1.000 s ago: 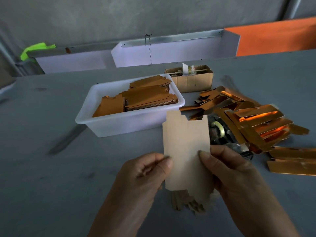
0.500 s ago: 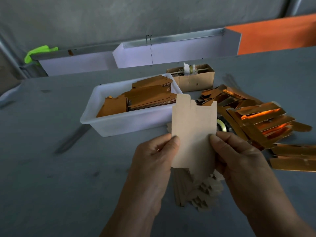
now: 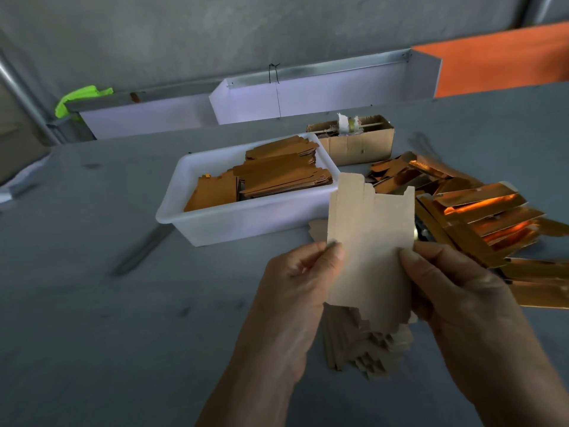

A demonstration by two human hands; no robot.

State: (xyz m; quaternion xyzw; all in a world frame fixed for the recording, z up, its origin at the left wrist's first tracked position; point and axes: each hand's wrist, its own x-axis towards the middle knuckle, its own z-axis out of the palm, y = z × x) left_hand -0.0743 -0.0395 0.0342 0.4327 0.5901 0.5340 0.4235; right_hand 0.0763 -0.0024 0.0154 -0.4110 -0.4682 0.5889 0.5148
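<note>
A person's two hands hold one flat, pale brown die-cut cardboard box blank (image 3: 369,251) upright above the near middle of a grey tabletop (image 3: 123,334). The left hand (image 3: 295,291) pinches the blank's left edge between thumb and fingers. The right hand (image 3: 455,291) pinches the right edge the same way. The blank looks flat and unfolded, so shaping this piece seems only about to begin. Directly under it, on the tabletop, lies a loose stack of similar pale brown blanks (image 3: 366,343), which suggests plenty of work is left. To the right spreads a pile of shiny gold-copper folded card pieces (image 3: 492,217), probably the ones already finished. Farther back and to the left stands a white rectangular plastic tub (image 3: 234,223), filled roughly to its rim with stacks of flat copper-brown card blanks (image 3: 277,177). Behind the tub's right end sits a small open corrugated cardboard box (image 3: 360,146) holding a thin rod with something white wrapped around it. Its other contents are too dim to tell.
</note>
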